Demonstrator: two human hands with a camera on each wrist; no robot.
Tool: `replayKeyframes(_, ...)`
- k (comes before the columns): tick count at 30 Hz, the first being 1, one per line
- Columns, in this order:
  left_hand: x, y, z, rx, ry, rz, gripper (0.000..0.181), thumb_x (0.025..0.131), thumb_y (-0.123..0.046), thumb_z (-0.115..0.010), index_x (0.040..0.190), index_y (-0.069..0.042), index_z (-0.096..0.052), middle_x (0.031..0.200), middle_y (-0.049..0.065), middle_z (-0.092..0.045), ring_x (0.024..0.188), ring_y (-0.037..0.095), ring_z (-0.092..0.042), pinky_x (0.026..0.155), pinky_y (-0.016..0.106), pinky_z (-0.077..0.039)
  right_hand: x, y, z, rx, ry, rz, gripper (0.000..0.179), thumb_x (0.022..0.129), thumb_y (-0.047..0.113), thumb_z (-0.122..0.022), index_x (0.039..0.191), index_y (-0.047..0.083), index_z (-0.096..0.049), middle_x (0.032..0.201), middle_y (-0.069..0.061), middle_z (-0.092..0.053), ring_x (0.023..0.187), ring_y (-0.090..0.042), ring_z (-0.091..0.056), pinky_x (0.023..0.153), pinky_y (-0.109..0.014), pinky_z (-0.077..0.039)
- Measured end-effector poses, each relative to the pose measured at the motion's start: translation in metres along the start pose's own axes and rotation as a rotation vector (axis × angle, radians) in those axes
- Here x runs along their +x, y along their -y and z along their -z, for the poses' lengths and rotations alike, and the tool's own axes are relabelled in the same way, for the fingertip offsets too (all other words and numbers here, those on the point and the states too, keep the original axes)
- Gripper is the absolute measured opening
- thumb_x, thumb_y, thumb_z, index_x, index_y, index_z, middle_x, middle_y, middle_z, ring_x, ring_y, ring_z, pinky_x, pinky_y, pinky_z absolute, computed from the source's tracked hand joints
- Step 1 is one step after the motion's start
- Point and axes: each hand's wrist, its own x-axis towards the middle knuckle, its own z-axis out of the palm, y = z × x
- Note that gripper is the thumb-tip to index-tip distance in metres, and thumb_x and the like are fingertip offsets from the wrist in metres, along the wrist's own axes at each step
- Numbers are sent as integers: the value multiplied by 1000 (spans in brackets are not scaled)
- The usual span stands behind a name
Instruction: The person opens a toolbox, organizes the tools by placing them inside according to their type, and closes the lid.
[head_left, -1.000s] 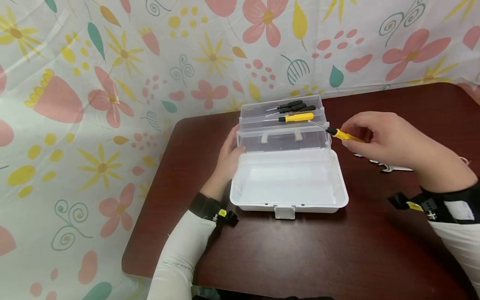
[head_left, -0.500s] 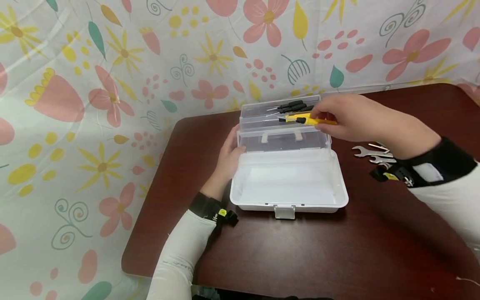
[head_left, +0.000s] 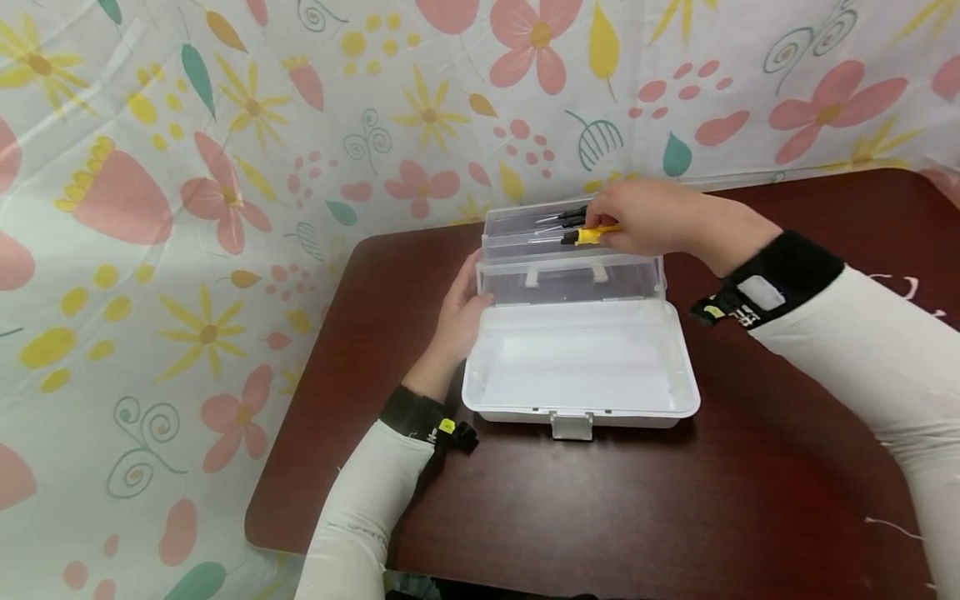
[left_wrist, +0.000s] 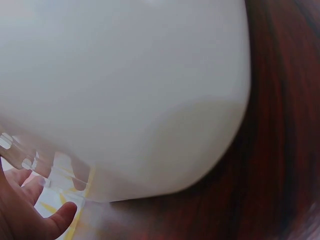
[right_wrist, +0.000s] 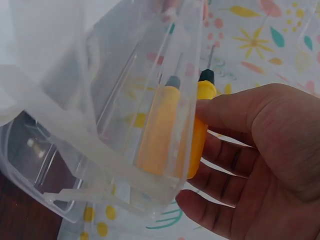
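Note:
A white toolbox [head_left: 577, 358] lies opened on the table, its clear plastic trays [head_left: 506, 250] folded out behind. My right hand [head_left: 648, 217] is over the trays' right part and pinches a yellow screwdriver [right_wrist: 200, 145] between thumb and fingers, as the right wrist view shows. Through the clear plastic there, a second yellow screwdriver [right_wrist: 157, 130] shows. Several black screwdrivers [head_left: 573, 215] lie in the back tray, partly hidden by the right hand. My left hand [head_left: 455, 312] holds the clear trays' left edge, thumb in front; in the left wrist view the white box covers most of the picture.
The dark wooden table [head_left: 570, 508] extends left, right and in front of the box. A flowered cloth [head_left: 420, 108] hangs behind it. A latch [head_left: 572, 427] sticks out at the box's front. Small pale pieces [head_left: 911, 287] show beyond the right sleeve.
My right hand has moved left with the yellow screwdriver, from right of the box to over the trays. Its forearm now hides the wrenches on the table. The left hand has stayed put.

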Motion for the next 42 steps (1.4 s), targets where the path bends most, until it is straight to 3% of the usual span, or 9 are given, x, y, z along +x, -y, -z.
replayKeyframes(7,2,4,2,-45,15,12,71,96,13,-39,163,-7,-26,162,30,-33,143,61,-33,112,77,-28,11,-7,-5,1,43,-53,27,94,14,-63,120,8,-72,112,-13,-70,94,-28,-60,90,-48,-52)
replayKeyframes(14,1,1,2,-7,13,7,71,95,12,-40,162,-7,-27,160,30,-36,140,60,-36,110,76,-32,14,-8,-8,11,36,-60,27,93,14,-62,118,9,-72,111,-12,-70,93,-28,-60,88,-47,-51)
replayKeyframes(21,0,1,3,4,16,-11,69,96,12,-40,161,-7,-28,159,32,-36,139,62,-37,109,77,-32,16,-6,-10,8,33,-57,24,90,14,-64,111,13,-73,95,-6,-65,86,-24,-55,79,-40,-44)
replayKeyframes(29,1,1,2,20,4,19,70,95,10,-41,162,-8,-28,159,24,-42,140,57,-40,110,72,-36,15,-7,-11,10,21,-43,4,87,13,-66,90,15,-64,85,-3,-60,78,-22,-53,71,-36,-40)
replayKeyframes(38,0,-8,0,30,18,51,70,97,11,-40,163,-6,-24,162,29,-35,142,51,-41,110,60,-42,16,-10,-8,-2,74,-76,6,89,18,-68,86,14,-65,84,-3,-63,77,-22,-56,70,-35,-43)
replayKeyframes(42,-3,-17,-2,8,28,56,69,97,12,-41,163,-3,-23,162,28,-36,141,50,-42,108,56,-43,10,-6,-8,9,17,-60,8,90,19,-67,84,14,-65,83,-4,-63,76,-22,-55,70,-35,-42)
